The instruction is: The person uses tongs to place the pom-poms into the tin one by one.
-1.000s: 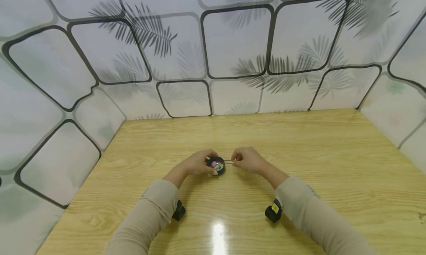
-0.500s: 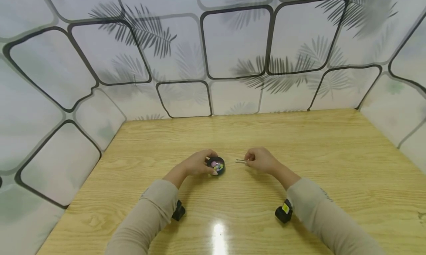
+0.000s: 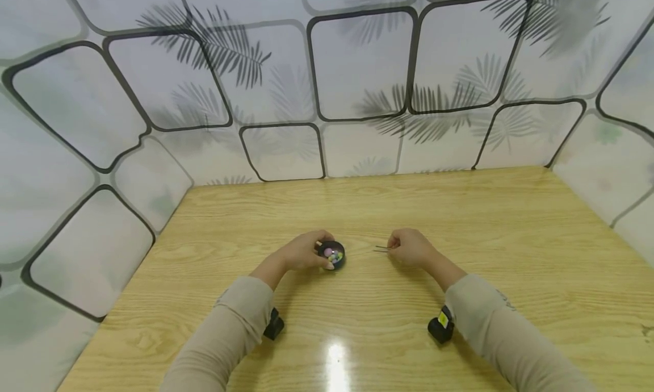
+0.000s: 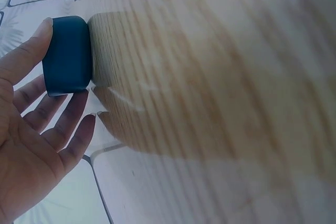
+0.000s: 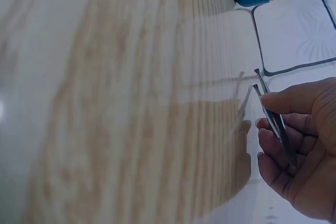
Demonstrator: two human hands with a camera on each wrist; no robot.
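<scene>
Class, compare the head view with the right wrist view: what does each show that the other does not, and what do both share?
Only the head view shows the coloured beads inside the small dark dish, the left hand holding that dish, and both beige sleeves.

Only the right wrist view shows that the tweezers' two tips stand apart with nothing between them, along with their reflection in the tabletop.

Both show the right hand pinching the tweezers, the dish and the wooden table.
</scene>
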